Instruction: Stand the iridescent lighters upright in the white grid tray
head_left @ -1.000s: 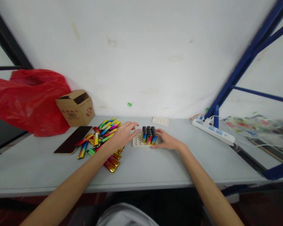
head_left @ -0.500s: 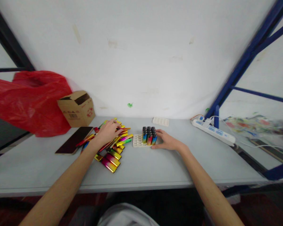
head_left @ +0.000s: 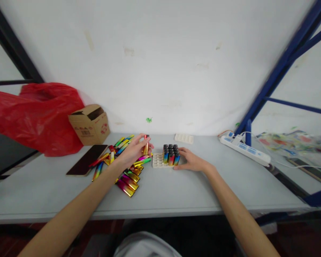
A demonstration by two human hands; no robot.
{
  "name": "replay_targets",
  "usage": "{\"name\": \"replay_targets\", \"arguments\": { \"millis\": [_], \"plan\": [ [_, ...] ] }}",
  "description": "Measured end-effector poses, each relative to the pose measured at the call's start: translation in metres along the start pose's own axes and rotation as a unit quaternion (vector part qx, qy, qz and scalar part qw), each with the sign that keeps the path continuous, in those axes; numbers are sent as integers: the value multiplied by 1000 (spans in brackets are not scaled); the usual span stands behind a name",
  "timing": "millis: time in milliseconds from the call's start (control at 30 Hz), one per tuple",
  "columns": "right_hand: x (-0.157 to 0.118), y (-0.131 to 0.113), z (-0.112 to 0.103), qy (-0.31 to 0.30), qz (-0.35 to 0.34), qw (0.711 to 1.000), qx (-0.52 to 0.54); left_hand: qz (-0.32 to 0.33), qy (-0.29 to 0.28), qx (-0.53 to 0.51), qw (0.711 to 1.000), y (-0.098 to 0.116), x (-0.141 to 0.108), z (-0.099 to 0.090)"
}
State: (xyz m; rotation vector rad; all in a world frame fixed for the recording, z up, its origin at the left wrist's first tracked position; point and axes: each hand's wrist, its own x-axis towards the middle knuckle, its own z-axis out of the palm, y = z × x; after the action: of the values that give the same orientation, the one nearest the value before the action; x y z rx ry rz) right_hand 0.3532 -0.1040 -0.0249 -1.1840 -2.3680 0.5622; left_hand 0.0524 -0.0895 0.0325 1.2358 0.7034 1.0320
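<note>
My left hand (head_left: pixel 137 149) holds a red and gold lighter (head_left: pixel 146 145) upright between thumb and fingers, just left of a white tray with holes (head_left: pixel 157 161). Several lighters with black tops (head_left: pixel 171 155) stand upright in the tray's right part; the holes on its left are bare. Around the tray's right end, my right hand (head_left: pixel 192 160) has its thumb at the front corner and its fingers behind, beside the lighters. Below my left hand spreads a loose pile of shiny, many-coloured lighters (head_left: pixel 128 181), partly hidden by my forearm.
A dark phone (head_left: pixel 87 160) lies left of the pile. Behind it stand an open cardboard box (head_left: pixel 92 126) and a red plastic bag (head_left: pixel 46 117). Another white tray (head_left: pixel 184 138) lies near the wall. A power strip (head_left: pixel 244 150) with cables sits at right beside the blue frame (head_left: pixel 273 76).
My left hand has come up from the pile and moved right with a lighter in it, held upright. My right hand stays at the tray's right end.
</note>
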Motion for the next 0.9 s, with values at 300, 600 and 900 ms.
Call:
{"name": "replay_targets", "arguments": {
  "millis": [300,600,900],
  "plan": [
    [0,-1,0,4,-3,1000,4,-78,-80,-6,994,-24,1,21],
    [0,0,0,5,-6,1000,2,-56,4,72,996,-23,-3,38],
    [0,-1,0,3,-4,1000,5,39,81,252,964,-25,-4,31]
  ]
}}
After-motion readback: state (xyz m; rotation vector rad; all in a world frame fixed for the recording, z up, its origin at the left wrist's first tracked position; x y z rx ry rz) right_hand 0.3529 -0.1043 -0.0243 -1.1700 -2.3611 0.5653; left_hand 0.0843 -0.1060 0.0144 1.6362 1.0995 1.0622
